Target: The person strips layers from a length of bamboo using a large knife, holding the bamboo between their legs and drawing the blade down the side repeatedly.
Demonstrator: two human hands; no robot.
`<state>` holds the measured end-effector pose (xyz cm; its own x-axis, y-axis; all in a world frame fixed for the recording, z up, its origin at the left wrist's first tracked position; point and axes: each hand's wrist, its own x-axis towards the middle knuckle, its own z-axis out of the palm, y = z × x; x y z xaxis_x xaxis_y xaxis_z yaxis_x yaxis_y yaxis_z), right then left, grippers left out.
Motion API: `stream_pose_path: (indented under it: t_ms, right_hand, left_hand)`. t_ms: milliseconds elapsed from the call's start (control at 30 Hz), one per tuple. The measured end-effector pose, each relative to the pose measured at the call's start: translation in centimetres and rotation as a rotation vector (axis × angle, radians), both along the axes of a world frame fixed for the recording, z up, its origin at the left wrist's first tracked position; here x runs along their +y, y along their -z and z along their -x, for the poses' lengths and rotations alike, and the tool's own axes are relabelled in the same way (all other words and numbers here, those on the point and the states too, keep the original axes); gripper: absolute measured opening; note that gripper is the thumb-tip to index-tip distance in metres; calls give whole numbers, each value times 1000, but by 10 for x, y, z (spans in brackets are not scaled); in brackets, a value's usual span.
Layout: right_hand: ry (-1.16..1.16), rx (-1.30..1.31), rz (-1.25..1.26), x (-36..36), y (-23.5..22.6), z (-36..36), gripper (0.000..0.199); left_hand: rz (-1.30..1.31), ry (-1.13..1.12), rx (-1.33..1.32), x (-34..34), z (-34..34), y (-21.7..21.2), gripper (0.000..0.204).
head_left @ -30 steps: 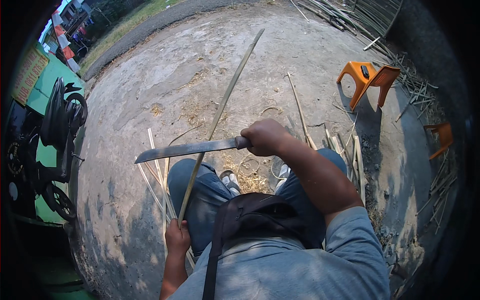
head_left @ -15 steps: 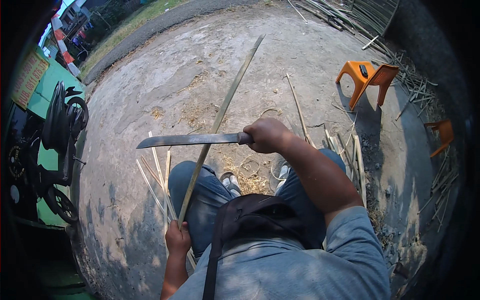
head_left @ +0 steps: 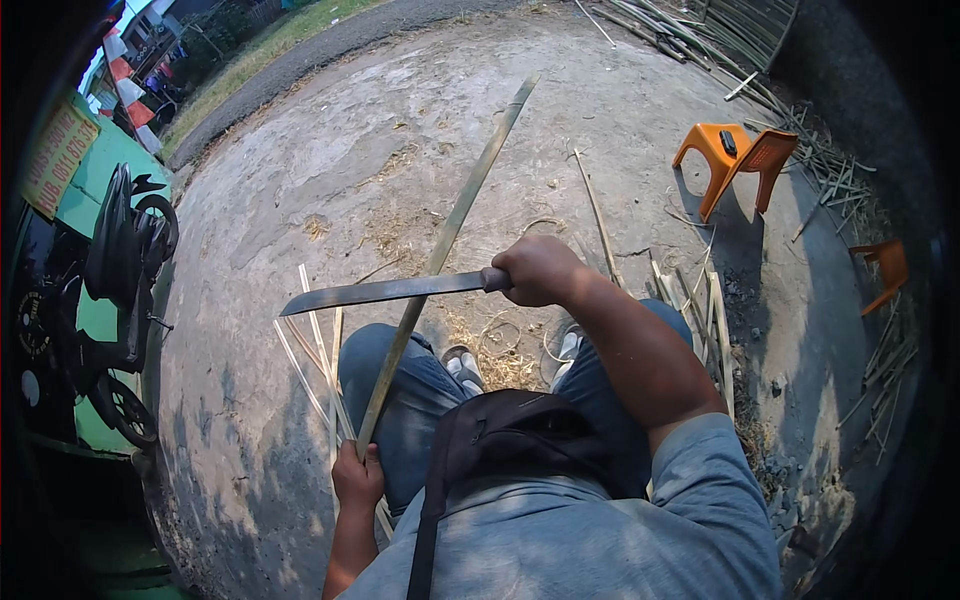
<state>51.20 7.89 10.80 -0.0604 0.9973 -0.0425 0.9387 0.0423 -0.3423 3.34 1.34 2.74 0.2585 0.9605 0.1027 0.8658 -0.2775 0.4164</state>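
Observation:
My left hand [head_left: 358, 474] is closed round the near end of a long bamboo strip [head_left: 466, 203], beside my left thigh. The strip slants away from me toward the upper right, its far end over the concrete. In front of my knees, my right hand [head_left: 540, 271] grips the handle of a machete [head_left: 385, 291]. Its long grey blade points left and lies across the strip; whether it touches or cuts in, I cannot tell. Several thin pale bamboo strips [head_left: 318, 345] rest by my left leg, partly hidden behind my left hand and the held strip.
More split bamboo [head_left: 718, 335] lies by my right knee. Shavings [head_left: 503, 362] are scattered between my feet. An orange plastic chair [head_left: 735, 155] with a small black object on it stands ahead right. Bamboo poles [head_left: 690, 45] are heaped at the far right. A motorbike [head_left: 125, 290] stands at left.
The machete's blade tip has dipped slightly, and the blade tilts more toward the lower left. The bamboo strip's far end has shifted a little to the right. Both hands keep their hold.

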Motion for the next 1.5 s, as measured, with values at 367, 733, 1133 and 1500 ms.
stream_pose_path:
  t_ms: [367, 733, 1133, 1500]
  right_hand:
    - [-85, -48, 25, 0, -9, 15, 18]
    - [74, -3, 34, -3, -7, 3, 17]
    - [0, -11, -33, 7, 2, 1, 16]
    - [-80, -46, 22, -5, -6, 31, 15]
  left_hand:
    - [7, -12, 20, 1, 1, 1, 55]
    - [3, -5, 42, 1, -1, -7, 60]
    - [24, 10, -94, 3, 0, 4, 56]
    - [38, -13, 3, 1, -2, -3, 59]
